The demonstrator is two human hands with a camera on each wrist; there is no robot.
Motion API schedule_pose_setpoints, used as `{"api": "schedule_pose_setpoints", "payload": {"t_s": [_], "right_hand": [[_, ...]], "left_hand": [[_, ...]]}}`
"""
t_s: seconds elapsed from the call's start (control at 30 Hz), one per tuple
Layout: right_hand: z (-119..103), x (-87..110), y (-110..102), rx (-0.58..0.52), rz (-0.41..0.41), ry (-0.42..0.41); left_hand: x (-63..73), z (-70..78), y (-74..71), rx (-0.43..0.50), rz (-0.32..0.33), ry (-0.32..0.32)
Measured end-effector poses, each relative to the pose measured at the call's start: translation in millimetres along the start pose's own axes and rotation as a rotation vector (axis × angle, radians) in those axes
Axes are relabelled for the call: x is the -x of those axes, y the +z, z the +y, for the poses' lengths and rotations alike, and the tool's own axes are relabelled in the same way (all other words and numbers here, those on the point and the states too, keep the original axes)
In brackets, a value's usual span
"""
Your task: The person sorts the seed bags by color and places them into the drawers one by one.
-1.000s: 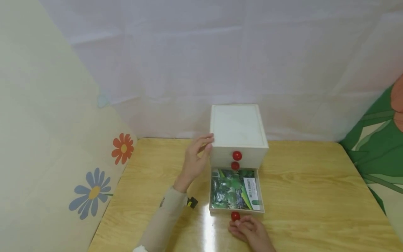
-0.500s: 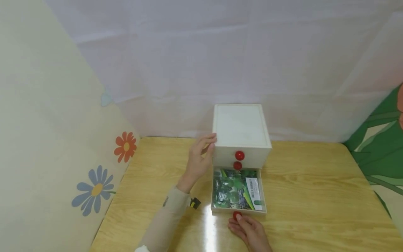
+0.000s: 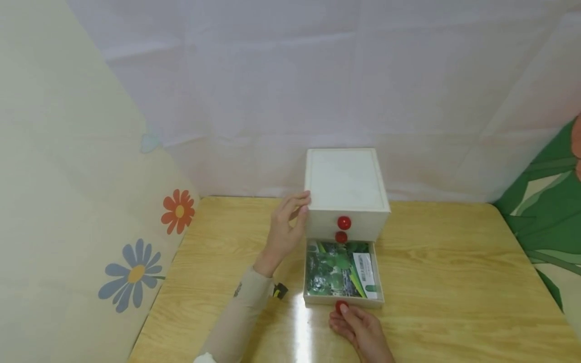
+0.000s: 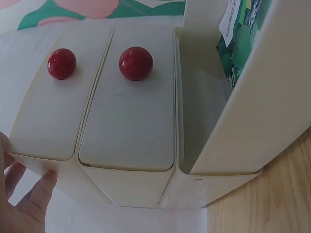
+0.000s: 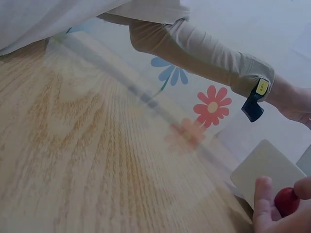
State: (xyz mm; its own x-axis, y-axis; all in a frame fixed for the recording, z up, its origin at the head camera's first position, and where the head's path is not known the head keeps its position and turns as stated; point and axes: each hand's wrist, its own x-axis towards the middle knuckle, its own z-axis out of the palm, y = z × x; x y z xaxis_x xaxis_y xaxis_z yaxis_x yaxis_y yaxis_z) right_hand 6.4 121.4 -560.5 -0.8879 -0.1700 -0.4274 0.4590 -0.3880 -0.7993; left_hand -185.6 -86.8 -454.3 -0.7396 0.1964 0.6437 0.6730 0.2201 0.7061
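A small white drawer cabinet (image 3: 347, 179) stands at the back of the table, its bottom drawer (image 3: 313, 302) pulled out. Inside that drawer lies a glossy green printed packet (image 3: 333, 275) with a white label. My right hand (image 3: 363, 330) pinches the bottom drawer's red knob (image 3: 342, 306) between thumb and fingers; the right wrist view shows the knob (image 5: 286, 201) in that grip. My left hand (image 3: 283, 227) rests against the cabinet's left side near the top front corner, fingers fairly straight. In the left wrist view the two upper drawers (image 4: 129, 111) are closed, each with a red knob.
The wood-grain table (image 3: 454, 272) extends to both sides of the cabinet. A white cloth (image 3: 272, 91) hangs right behind it. A flower-printed panel (image 3: 136, 217) stands on the left and a green leafy one (image 3: 544, 217) on the right. A small black device (image 3: 280, 291) sits at my left wrist.
My right thumb and fingers have closed onto the bottom drawer's red knob. The left hand stays against the cabinet, and the drawer remains pulled out about as far.
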Motion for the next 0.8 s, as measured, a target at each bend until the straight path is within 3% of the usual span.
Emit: {"api": "schedule_pose_setpoints", "payload": {"t_s": [0.8], "right_hand": [[-11.3,-14.6,4.0,0.096,0.031,-0.057]], "left_hand": [[0.6,1.1,0.1,-0.004,0.013,0.007]]}}
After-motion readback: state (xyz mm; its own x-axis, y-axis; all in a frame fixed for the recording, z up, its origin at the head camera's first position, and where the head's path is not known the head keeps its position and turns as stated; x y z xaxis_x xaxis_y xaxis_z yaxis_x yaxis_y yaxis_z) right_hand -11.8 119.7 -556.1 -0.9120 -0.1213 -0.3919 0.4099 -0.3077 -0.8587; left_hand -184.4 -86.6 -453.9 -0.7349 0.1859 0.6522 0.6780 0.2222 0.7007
